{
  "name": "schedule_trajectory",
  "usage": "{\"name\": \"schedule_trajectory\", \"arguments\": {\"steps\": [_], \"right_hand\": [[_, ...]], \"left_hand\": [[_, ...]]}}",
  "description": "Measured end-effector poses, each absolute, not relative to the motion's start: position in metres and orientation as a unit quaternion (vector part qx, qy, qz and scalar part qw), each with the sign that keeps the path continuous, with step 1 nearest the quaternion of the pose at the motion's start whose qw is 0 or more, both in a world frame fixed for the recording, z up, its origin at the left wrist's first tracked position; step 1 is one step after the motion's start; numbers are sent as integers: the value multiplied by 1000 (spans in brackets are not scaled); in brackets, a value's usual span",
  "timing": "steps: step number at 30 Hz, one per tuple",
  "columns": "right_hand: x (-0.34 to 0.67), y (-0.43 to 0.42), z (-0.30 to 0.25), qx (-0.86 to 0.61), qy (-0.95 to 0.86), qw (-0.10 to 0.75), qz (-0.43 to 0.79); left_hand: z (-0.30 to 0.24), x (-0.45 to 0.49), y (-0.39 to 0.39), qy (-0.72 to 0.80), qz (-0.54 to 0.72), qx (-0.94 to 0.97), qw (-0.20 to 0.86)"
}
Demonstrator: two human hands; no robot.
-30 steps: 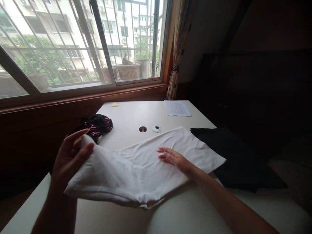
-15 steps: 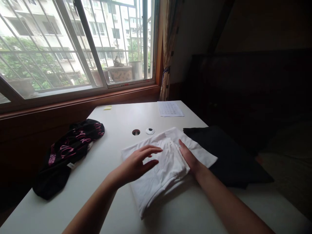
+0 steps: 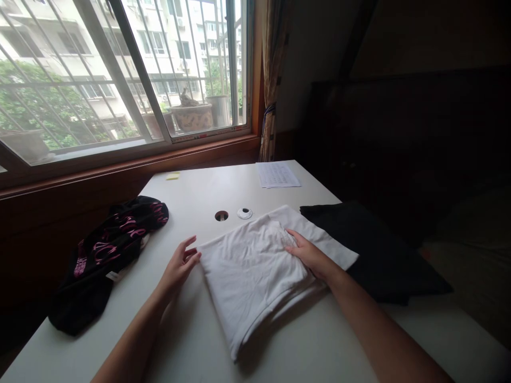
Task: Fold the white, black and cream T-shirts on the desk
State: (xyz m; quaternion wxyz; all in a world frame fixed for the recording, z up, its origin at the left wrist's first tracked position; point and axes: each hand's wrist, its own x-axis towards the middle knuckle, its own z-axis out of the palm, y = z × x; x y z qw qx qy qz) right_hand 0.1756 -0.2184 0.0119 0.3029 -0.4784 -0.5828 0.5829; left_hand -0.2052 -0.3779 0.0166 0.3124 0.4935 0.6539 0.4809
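Observation:
A partly folded white garment (image 3: 251, 271) lies wrinkled across the middle of the white table, its near corner pointing at me. My right hand (image 3: 309, 255) grips the bunched fold on the garment's right part, thumb on top and some fingers hidden under the cloth. Beside the garment's left corner is my left hand (image 3: 179, 263), fingers apart and holding nothing. Its thumb tip is close to that corner; whether they touch I cannot tell. A dark folded cloth (image 3: 371, 250) lies at the right, partly covered by the garment's right end.
On the table's left edge lies a black garment (image 3: 107, 255) with pink lettering. Printed paper (image 3: 278, 175) and yellow sticky notes (image 3: 173, 176) rest toward the back. Beyond the garment are a round table hole (image 3: 221, 216) and a white ring-shaped cover (image 3: 245, 213). A barred window stands behind.
My left hand has moved left, from above the garment's middle to its left corner. My right hand has closed on the bunched fold, and the garment's left part looks more spread out.

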Motion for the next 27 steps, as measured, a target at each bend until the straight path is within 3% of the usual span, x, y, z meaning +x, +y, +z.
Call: {"name": "schedule_trajectory", "arguments": {"steps": [8, 16, 22, 27], "right_hand": [[178, -215, 2, -468, -603, 307, 568], [171, -222, 10, -436, -584, 305, 614], [136, -260, 21, -368, -603, 219, 673], [97, -295, 30, -295, -643, 105, 699]], "left_hand": [[41, -178, -393, 648, 456, 434, 428], [44, -170, -392, 663, 455, 428, 413], [56, -228, -399, 693, 474, 438, 323], [49, -289, -408, 757, 472, 431, 137]]}}
